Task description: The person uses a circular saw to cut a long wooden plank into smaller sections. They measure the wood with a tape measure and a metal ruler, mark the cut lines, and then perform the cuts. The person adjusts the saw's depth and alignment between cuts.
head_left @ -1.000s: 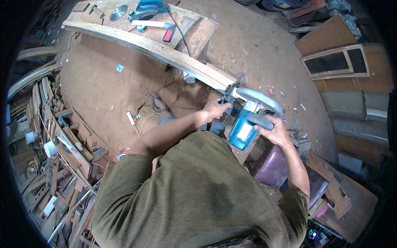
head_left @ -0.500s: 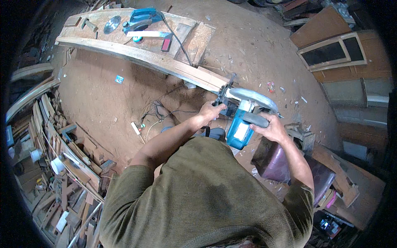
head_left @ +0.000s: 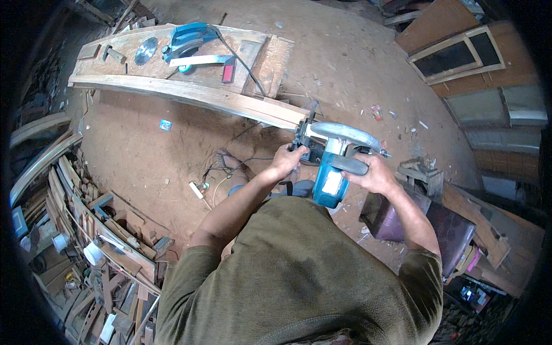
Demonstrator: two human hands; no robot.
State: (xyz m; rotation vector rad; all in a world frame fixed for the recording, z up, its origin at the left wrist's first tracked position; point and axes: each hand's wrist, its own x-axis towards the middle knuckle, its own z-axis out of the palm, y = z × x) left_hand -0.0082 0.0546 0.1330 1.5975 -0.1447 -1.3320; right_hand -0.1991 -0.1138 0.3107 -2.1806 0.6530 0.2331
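A blue circular saw (head_left: 330, 185) with a silver blade guard sits at the right end of a long wooden board (head_left: 270, 110). My right hand (head_left: 372, 174) is wrapped round the saw's dark rear handle. Closed on the dark front edge of the saw's base is my left hand (head_left: 286, 161), with the fingers partly hidden. The base touches or nearly touches the board's end; the blade itself is hidden under the guard.
On the low workbench (head_left: 115, 73) lie a blue electric planer (head_left: 190, 35), a round saw blade (head_left: 146, 51), a hammer (head_left: 117, 56) and a try square (head_left: 228, 72). Cables (head_left: 230, 164) cross the floor by my feet. Scrap wood (head_left: 123, 230) piles at left; a purple box (head_left: 448, 224) stands right.
The whole view has shifted and turned slightly. Both hands keep their hold on the circular saw, which stays at the board's end.
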